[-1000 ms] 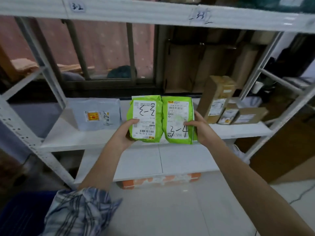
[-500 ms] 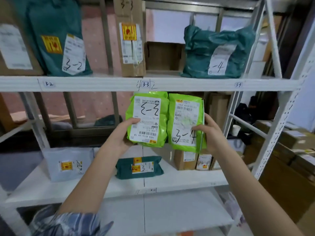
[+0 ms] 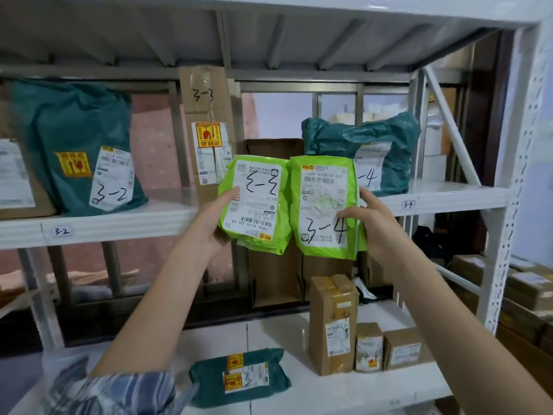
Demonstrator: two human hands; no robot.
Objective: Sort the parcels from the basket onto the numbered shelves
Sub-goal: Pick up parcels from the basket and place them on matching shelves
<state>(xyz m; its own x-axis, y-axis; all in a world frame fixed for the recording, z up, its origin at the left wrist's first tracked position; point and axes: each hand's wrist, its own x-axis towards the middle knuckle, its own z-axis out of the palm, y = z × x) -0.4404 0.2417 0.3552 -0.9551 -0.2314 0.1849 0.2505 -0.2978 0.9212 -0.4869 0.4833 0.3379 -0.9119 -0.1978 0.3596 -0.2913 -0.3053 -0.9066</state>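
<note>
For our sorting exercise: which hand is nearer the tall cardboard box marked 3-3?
Left. The left hand holds a green parcel just below the box; the right hand is farther right.

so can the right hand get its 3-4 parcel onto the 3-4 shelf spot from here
Probably yes: the right hand holds the 3-4 parcel just left of the 3-4 tag; bare shelf shows beside the teal bag.

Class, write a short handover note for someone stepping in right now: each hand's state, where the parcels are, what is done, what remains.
Left hand grips the lime parcel marked 3-3. Right hand grips the lime parcel marked 3-4. Both are held up before the upper shelf.
Done: a teal bag marked 3-2, a tall carton marked 3-3 and a teal bag above the 3-4 tag already sit there.
Left: shelve both lime parcels; the basket is out of view.
</note>
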